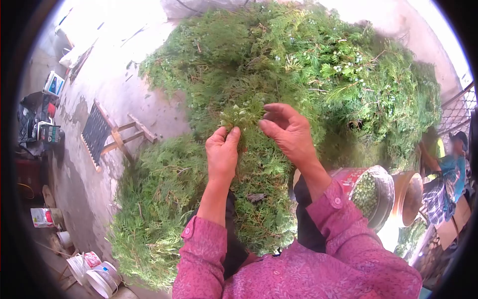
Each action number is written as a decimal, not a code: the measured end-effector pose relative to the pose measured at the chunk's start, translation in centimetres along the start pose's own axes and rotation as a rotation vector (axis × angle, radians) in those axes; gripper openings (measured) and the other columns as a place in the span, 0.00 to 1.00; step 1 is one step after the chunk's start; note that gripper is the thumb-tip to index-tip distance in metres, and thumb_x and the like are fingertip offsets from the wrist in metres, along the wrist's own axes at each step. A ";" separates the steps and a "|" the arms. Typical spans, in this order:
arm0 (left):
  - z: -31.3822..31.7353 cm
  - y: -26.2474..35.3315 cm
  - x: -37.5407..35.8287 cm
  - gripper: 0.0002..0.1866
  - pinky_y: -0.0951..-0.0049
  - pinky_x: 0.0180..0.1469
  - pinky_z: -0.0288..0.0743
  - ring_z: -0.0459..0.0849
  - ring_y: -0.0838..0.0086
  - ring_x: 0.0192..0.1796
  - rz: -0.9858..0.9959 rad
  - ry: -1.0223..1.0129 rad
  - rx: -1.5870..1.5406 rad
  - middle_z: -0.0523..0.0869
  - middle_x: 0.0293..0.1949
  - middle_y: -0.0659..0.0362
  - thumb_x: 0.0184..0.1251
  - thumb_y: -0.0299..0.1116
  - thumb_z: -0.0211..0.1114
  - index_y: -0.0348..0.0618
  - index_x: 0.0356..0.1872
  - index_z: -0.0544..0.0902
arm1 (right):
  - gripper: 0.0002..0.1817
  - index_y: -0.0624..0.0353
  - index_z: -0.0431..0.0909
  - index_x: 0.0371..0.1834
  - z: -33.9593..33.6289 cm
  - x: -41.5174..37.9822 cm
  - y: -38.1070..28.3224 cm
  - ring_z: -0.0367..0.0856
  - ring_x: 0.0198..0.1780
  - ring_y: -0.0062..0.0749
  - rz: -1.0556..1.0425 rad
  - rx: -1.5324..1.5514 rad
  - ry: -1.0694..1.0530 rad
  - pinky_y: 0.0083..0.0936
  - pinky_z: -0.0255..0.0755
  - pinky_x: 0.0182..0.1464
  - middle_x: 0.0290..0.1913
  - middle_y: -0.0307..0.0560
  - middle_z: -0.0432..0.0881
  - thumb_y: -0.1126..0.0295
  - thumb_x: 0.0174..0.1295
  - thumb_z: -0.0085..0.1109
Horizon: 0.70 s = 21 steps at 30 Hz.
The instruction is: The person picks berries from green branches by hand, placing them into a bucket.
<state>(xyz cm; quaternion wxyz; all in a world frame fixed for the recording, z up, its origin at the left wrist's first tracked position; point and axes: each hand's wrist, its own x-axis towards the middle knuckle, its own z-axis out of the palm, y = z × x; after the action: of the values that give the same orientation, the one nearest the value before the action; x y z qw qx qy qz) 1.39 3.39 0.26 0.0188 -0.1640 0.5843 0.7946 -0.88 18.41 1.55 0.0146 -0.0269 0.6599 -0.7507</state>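
My left hand (pixel 221 153) pinches a cypress-like sprig (pixel 242 116) bearing pale green cones, thumb against the fingers. Just right of the sprig is my right hand (pixel 294 134), its thumb and curved fingers apart, with nothing visible between them. Beneath both hands spreads a large heap of cut green branches (pixel 164 184), many carrying similar small cones. By my right forearm a red and white bucket (pixel 384 192) holds many loose green cones (pixel 365 194).
An orange-brown bucket (pixel 412 199) stands beyond the red one. On the left are a folding stool (pixel 99 137) and several white buckets (pixel 102 281) on the concrete floor (pixel 74 164). Another person (pixel 450 169) is at the far right, near a wire fence (pixel 457 112).
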 end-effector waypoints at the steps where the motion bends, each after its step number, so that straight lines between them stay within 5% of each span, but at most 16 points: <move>1: 0.2 -0.2 -0.1 0.07 0.83 0.27 0.73 0.77 0.84 0.27 0.032 -0.038 0.046 0.81 0.30 0.63 0.64 0.30 0.57 0.38 0.39 0.78 | 0.19 0.62 0.75 0.45 0.3 0.1 0.0 0.74 0.30 0.14 -0.022 -0.084 -0.002 0.13 0.70 0.32 0.29 0.38 0.77 0.70 0.49 0.66; 16: 0.7 -0.6 -1.0 0.08 0.85 0.26 0.63 0.68 0.89 0.25 0.121 -0.159 0.318 0.76 0.24 0.71 0.65 0.29 0.55 0.37 0.40 0.79 | 0.10 0.61 0.72 0.32 -0.7 0.6 -0.3 0.69 0.22 0.14 0.012 -0.436 -0.170 0.16 0.65 0.24 0.20 0.36 0.75 0.73 0.49 0.62; 19: 0.3 0.0 -1.0 0.07 0.85 0.22 0.60 0.66 0.89 0.22 0.170 -0.097 0.366 0.76 0.23 0.71 0.64 0.29 0.56 0.38 0.38 0.80 | 0.07 0.59 0.73 0.30 -2.6 1.1 -0.5 0.67 0.19 0.15 0.197 -0.098 -0.404 0.15 0.61 0.20 0.18 0.34 0.73 0.74 0.49 0.61; 21: -1.0 1.4 -0.9 0.07 0.85 0.21 0.59 0.66 0.90 0.21 0.120 -0.017 0.304 0.76 0.23 0.71 0.64 0.30 0.57 0.39 0.37 0.80 | 0.06 0.58 0.73 0.32 -4.8 1.3 -0.7 0.66 0.19 0.17 0.305 0.584 -0.482 0.13 0.58 0.19 0.20 0.36 0.72 0.74 0.52 0.57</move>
<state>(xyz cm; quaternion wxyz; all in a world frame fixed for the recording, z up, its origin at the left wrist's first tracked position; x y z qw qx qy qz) 2.13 2.13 1.54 0.0006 -0.1174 0.7063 0.6981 -2.44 23.17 1.69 0.2868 -0.0987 0.3933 -0.8679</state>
